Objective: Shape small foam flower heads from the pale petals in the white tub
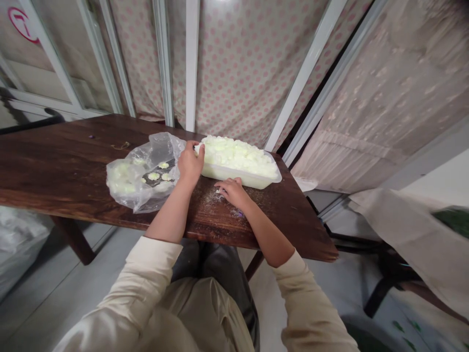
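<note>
A white plastic tub (pixel 238 171) heaped with soft, pale yellow-green pieces (pixel 238 156) stands on the dark wooden table (pixel 54 166). My left hand (pixel 190 164) is at the tub's left end, its fingertips pinching a small white piece (pixel 198 148). To the left, a clear plastic bag (pixel 141 176) lies spread out, with similar pale pieces on and inside it. My right hand (pixel 232 192) rests palm down on the table in front of the tub, its fingertips beside a tiny white bit (pixel 219 191). I cannot tell whether it holds that bit.
White crumbs and a purple speck (pixel 238 213) lie on the tabletop near my right hand. The table's corner (pixel 330 255) juts out at the right. A white sack (pixel 18 249) sits on the floor at left. A beige cloth (pixel 410 234) hangs at right.
</note>
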Available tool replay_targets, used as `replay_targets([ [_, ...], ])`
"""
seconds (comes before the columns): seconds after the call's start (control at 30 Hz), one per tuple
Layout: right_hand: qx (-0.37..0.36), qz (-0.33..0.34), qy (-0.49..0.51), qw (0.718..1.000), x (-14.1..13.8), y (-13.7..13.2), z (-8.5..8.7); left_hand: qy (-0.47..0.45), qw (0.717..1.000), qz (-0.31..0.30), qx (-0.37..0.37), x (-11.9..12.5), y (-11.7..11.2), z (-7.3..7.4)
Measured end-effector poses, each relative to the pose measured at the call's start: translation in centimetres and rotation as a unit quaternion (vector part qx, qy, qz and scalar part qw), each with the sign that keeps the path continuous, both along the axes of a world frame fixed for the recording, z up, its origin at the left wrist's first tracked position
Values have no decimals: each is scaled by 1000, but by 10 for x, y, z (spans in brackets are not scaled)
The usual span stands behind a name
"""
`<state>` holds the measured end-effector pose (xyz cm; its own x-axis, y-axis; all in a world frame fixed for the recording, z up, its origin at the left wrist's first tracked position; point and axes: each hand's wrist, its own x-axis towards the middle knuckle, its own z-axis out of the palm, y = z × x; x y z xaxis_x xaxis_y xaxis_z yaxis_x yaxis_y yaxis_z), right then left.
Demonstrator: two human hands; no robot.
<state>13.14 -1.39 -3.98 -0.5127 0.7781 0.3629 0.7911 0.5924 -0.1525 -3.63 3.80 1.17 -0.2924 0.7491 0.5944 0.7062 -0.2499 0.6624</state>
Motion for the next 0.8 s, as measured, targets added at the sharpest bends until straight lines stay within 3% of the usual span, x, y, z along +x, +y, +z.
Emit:
replay_targets([
  [0.3, -21, 6, 62, 998, 4, -1, 7, 27, 999, 8, -15, 2, -5, 5],
  [0.5, -233, 59, 152, 959, 11, 1, 6, 22, 999, 2, -24, 3, -6, 7],
  [0.7, -186, -5, 169, 968, 17, 0, 8, 27, 999, 0, -24, 3, -5, 6],
  [0.8, -238, 30, 186, 953, 15, -1, 8, 26, 999, 2, -30, 3, -6, 6],
])
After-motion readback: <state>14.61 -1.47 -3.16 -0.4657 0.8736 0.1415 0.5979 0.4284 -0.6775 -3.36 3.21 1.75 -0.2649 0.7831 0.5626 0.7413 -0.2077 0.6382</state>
